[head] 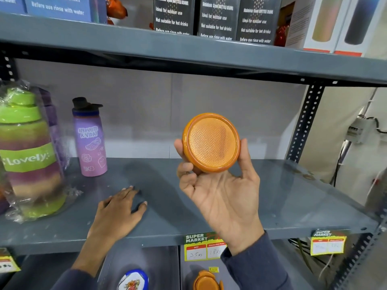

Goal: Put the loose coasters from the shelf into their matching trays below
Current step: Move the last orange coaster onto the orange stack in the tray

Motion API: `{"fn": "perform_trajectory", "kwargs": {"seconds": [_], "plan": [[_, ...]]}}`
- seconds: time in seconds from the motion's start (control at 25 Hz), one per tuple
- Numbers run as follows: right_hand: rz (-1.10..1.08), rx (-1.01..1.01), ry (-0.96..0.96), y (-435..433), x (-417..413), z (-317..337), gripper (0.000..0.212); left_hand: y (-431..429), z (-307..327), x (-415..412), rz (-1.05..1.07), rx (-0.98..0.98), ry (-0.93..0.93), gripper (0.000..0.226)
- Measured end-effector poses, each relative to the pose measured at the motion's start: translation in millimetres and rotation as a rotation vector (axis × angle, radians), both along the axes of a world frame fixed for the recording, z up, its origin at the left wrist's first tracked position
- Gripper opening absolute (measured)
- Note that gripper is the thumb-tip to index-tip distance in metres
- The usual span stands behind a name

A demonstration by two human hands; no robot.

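Note:
My right hand [222,191] holds up a round orange coaster [211,142] with a textured face, gripped at its rim between thumb and fingers, above the grey middle shelf [272,195]. Resting flat on that shelf, palm down, is my left hand [119,210], which holds nothing. Below the shelf's front edge, an orange tray or holder [206,281] shows partly at the bottom of the frame, and a blue and white item [134,279] sits to its left.
A large green and purple bottle in plastic wrap [27,151] and a purple bottle [90,139] stand at the shelf's left. Boxed steel bottles [215,19] fill the shelf above. Price tags [204,246] hang on the front edge. A perforated upright post [303,124] is at right.

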State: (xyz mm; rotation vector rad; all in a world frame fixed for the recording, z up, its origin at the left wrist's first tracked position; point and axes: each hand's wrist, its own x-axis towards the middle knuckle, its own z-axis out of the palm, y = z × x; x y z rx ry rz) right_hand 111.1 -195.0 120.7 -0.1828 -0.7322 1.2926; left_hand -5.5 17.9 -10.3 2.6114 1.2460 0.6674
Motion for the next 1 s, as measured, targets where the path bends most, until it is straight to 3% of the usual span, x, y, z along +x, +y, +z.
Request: {"fn": "perform_trajectory", "kwargs": {"seconds": [0.24, 0.48, 0.64, 0.8, 1.0], "plan": [[0.099, 0.04, -0.077, -5.9, 4.8, -24.2, 0.079, -5.6, 6.9, -0.3, 0.004, -0.018, 0.037, 0.059], [0.071, 0.012, -0.194, -32.9, 18.1, -100.8, 0.093, -4.7, 7.8, -0.9, -0.018, -0.046, 0.08, 0.058], [-0.005, -0.069, -0.287, -50.5, 26.6, -156.1, 0.086, 2.9, 5.2, 1.2, -0.03, -0.046, 0.088, 0.057], [-0.302, -0.344, -0.616, -68.7, 40.1, -221.1, 0.097, 4.2, 2.1, 1.5, -0.039, -0.025, 0.08, 0.057], [-0.404, -0.641, -0.701, -78.8, 57.5, -296.6, 0.087, 7.3, -1.3, 0.7, -0.04, -0.011, 0.074, 0.056]]}}
